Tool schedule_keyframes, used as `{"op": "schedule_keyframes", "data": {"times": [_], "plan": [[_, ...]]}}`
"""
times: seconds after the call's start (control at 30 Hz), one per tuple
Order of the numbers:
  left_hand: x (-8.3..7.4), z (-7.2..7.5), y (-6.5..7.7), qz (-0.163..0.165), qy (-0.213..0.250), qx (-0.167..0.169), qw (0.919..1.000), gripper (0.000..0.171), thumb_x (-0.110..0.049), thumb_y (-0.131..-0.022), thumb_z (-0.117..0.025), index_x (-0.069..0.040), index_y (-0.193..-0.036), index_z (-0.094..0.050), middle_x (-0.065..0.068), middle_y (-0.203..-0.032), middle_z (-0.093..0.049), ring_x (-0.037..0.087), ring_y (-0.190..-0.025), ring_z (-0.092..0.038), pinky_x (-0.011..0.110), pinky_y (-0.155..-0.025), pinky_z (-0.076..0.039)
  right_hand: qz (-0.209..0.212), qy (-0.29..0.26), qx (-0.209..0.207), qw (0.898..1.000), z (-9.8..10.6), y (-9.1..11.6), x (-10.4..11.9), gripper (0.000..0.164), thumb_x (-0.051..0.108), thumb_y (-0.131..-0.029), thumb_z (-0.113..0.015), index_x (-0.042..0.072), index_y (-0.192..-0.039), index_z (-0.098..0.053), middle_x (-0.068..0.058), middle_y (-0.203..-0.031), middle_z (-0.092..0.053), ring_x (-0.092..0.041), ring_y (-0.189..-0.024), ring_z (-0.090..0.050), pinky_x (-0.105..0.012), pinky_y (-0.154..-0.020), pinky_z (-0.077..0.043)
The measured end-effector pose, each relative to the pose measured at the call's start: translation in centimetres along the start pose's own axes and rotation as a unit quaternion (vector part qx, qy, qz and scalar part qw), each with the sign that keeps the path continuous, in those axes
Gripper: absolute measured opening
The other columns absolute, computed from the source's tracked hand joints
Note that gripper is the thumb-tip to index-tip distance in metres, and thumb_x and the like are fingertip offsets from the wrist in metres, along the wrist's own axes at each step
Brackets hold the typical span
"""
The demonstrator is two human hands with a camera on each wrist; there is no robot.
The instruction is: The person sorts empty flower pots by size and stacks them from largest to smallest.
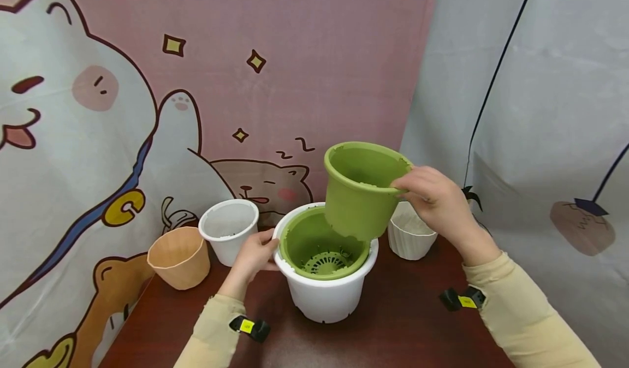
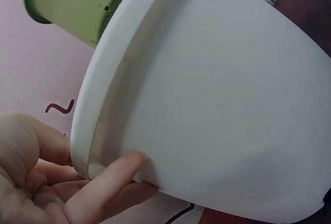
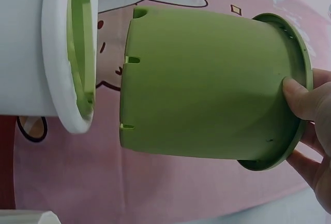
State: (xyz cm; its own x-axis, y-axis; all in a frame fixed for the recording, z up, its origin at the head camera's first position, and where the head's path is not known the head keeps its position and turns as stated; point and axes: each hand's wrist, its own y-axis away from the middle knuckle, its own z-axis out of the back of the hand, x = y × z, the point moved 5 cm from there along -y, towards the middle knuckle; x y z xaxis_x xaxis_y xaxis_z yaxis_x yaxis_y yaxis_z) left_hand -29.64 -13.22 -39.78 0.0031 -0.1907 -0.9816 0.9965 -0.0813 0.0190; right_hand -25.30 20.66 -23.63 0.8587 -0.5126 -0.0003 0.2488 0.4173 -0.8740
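Cream sleeves (image 1: 211,330) nearest you, black wrist cameras (image 1: 469,298) strapped on. Dark red-brown table (image 1: 393,324) underneath. Large white pot (image 1: 324,300) stands upright on it, inner green pot (image 1: 300,242) nested inside, slotted base showing. Your left hand (image 1: 255,256) pinches the white rim at its left side. Your right hand (image 1: 442,207) grips the second green pot (image 1: 354,209) by its rim, thumb outside; it's in the air above the nested pair, base clear of them. Further back: peach pot (image 1: 182,261) and small white pot (image 1: 228,253) left, ribbed white pot (image 1: 411,242) right. Pink cartoon backdrop (image 1: 319,73) behind.
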Motion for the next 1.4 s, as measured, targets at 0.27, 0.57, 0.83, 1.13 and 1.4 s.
{"op": "schedule_keyframes", "data": {"times": [0.27, 0.57, 0.83, 1.13, 1.4], "plan": [[0.1, 0.0, -0.1, -0.001, 0.002, -0.001, 1.0, 0.039, -0.002, -0.101, -0.048, 0.008, -0.139, -0.051, 0.028, -0.106, -0.066, 0.03, -0.076, -0.07, 0.044, -0.061, -0.062, 0.015, -0.015, 0.004, 1.0, -1.3, -0.4, 0.8, 0.048, -0.029, -0.064, -0.07, 0.005, -0.097, -0.075, -0.006, -0.094, -0.072, -0.036, -0.098, -0.063, -0.026, -0.103, -0.043], [0.0, 0.0, -0.1, -0.003, 0.007, -0.004, 1.0, 0.039, -0.001, -0.101, -0.048, 0.008, -0.139, -0.051, 0.027, -0.106, -0.066, 0.03, -0.076, -0.07, 0.044, -0.06, -0.062, 0.034, -0.036, 0.023, 0.999, -3.0, -0.7, 1.6, 0.049, -0.029, -0.066, -0.069, 0.008, -0.096, -0.075, -0.001, -0.094, -0.071, -0.031, -0.094, -0.064, -0.027, -0.097, -0.047], [0.1, 0.0, 0.0, 0.002, 0.005, -0.003, 1.0, 0.04, -0.002, -0.101, -0.048, 0.007, -0.139, -0.051, 0.027, -0.104, -0.067, 0.029, -0.075, -0.07, 0.043, -0.061, -0.062, 0.052, -0.038, 0.038, 0.997, -4.7, -0.6, 2.4, 0.041, -0.019, -0.068, -0.076, 0.013, -0.095, -0.074, 0.002, -0.09, -0.07, -0.022, -0.089, -0.065, -0.041, -0.099, -0.049], [0.0, 0.0, 0.1, 0.003, -0.004, -0.004, 1.0, 0.04, -0.003, -0.101, -0.048, 0.006, -0.139, -0.051, 0.025, -0.103, -0.067, 0.029, -0.075, -0.07, 0.043, -0.06, -0.062, 0.054, -0.048, 0.066, 0.995, -6.5, 0.9, 2.4, 0.041, -0.018, -0.07, -0.072, 0.013, -0.095, -0.073, 0.002, -0.09, -0.069, -0.023, -0.09, -0.064, -0.045, -0.092, -0.051], [0.0, -0.1, 0.1, 0.0, -0.004, -0.002, 1.0, 0.039, -0.002, -0.101, -0.048, 0.007, -0.139, -0.052, 0.025, -0.102, -0.067, 0.029, -0.076, -0.07, 0.043, -0.06, -0.062, 0.059, -0.045, 0.084, 0.994, -8.0, 2.4, 2.3, 0.035, -0.014, -0.07, -0.075, 0.011, -0.094, -0.073, 0.0, -0.089, -0.069, -0.023, -0.091, -0.065, -0.049, -0.093, -0.052]]}}
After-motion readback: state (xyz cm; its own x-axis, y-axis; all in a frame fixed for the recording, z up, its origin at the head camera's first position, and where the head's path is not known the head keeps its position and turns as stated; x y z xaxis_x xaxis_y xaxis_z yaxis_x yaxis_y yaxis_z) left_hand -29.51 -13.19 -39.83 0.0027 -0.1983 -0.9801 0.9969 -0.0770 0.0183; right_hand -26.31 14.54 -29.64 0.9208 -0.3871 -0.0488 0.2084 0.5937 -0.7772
